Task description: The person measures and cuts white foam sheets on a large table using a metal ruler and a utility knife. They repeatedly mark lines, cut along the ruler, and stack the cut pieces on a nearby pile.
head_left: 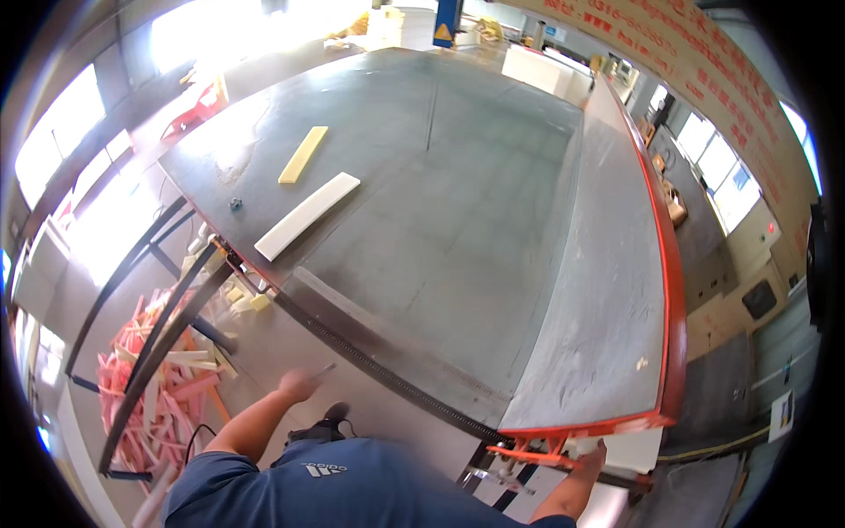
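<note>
My left hand (299, 385), smeared by motion, is in front of the table's near edge. Its fingers are closed on a thin grey stick-like tool (326, 370), whose kind I cannot make out. At the near right corner my right hand (593, 459) is beside an orange-red metal bracket (541, 456) under the raised side panel. Its fingers are partly hidden, so its grip is unclear. On the wide dark grey table (440, 229) lie a white foam strip (308, 216) and a shorter pale yellow strip (304, 155), both away from my hands.
A red-edged grey side panel (607, 290) runs along the table's right. A small dark knob-like part (236, 204) sits near the left edge. Black metal bars (167, 326) stand at left, over a heap of pink and yellow foam offcuts (172, 396). A cardboard sheet (704, 79) hangs upper right.
</note>
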`<action>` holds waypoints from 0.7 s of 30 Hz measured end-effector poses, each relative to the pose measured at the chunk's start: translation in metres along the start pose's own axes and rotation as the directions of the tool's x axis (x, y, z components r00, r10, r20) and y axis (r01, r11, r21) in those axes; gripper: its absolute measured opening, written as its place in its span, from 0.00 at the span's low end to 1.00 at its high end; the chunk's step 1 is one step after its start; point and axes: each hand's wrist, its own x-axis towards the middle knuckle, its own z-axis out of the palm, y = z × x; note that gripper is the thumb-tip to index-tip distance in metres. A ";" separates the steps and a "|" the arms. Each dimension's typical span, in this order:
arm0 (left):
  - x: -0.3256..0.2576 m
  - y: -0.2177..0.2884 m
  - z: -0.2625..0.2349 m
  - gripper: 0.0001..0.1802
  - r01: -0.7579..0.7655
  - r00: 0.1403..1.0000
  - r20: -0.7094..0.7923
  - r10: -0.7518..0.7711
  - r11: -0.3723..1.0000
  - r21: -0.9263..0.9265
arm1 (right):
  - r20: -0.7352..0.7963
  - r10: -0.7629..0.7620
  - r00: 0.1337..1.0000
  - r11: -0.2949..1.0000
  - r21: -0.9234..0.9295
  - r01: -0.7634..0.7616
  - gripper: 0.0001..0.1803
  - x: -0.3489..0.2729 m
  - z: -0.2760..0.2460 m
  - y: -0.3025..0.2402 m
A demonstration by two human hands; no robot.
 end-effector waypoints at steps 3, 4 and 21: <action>-0.010 -0.014 -0.011 0.22 0.123 0.988 0.096 -0.124 0.992 0.015 | 0.006 -0.270 0.963 0.960 -0.069 0.270 0.26 0.005 0.025 -0.086; -0.008 -0.026 -0.010 0.22 0.160 0.984 0.076 -0.158 0.987 -0.016 | 0.037 -0.355 0.934 0.928 -0.102 0.357 0.26 0.001 0.041 -0.122; 0.295 -0.097 -0.180 0.23 0.153 0.785 -0.507 -0.357 0.904 -0.399 | 0.573 -0.816 -0.074 -0.182 -0.133 0.974 0.24 -0.506 0.457 -0.463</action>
